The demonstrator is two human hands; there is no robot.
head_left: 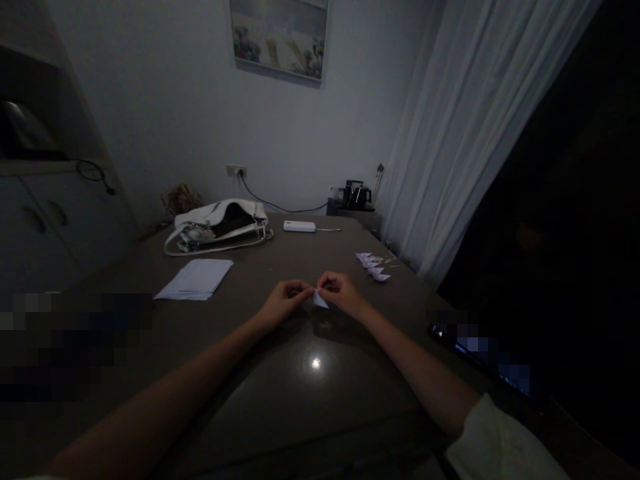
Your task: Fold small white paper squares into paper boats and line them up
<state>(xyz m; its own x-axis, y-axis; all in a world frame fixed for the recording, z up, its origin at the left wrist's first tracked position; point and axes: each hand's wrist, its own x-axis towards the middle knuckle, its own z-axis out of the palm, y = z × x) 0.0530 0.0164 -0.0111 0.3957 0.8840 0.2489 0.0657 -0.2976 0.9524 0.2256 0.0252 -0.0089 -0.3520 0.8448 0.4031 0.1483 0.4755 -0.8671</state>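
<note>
Over the middle of the table, my left hand (286, 301) and my right hand (343, 293) meet at a small piece of folded white paper (320, 301). Both hands pinch it near its top between thumb and fingers, and its pointed lower part hangs below the fingertips. The fingers hide the upper part of the paper. To the right lie several small folded paper pieces (373, 265) with pointed ends, in a slanting row. Off to the left rests a stack of white paper sheets (197, 279).
A white handbag (220, 223) sits at the table's back left, with a white power bank (299, 227) and short cable beside it. Thin sticks (387, 261) lie by the folded pieces. A lit phone (483, 360) is at right. A kettle (360, 195) stands beyond the table (280, 413).
</note>
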